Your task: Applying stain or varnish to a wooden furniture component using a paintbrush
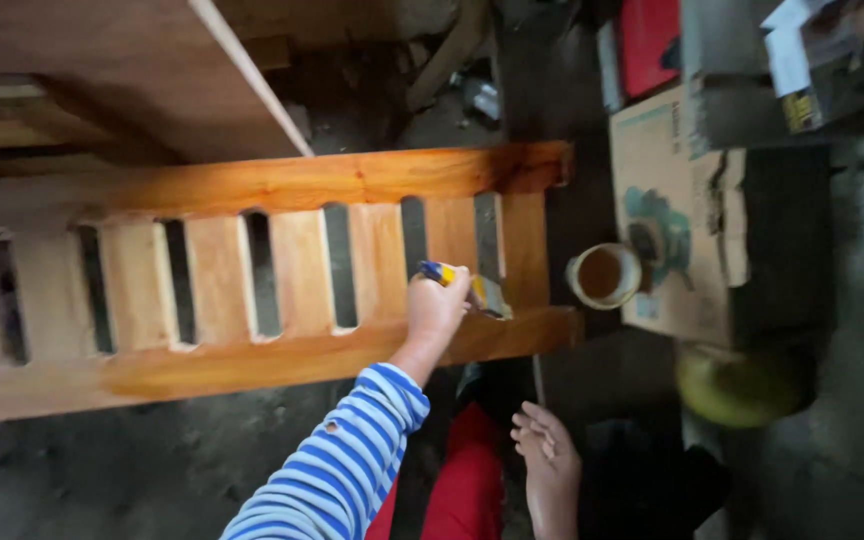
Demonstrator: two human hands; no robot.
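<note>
A woodworking workshop — slatted wooden frame (282,270), plywood board (142,80), varnish cup (604,275).

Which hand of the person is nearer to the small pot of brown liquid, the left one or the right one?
The left. The left hand, holding the brush on the wooden slatted frame, is beside the pot, to its left. The right hand hangs lower, below the frame, empty and farther from the pot.

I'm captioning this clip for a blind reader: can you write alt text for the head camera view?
A left hand in a blue-and-white striped sleeve holds a paintbrush against a slatted wooden frame, partly glossy orange. The right hand hangs open and empty below; a cup of brown liquid sits beside the frame.
</note>
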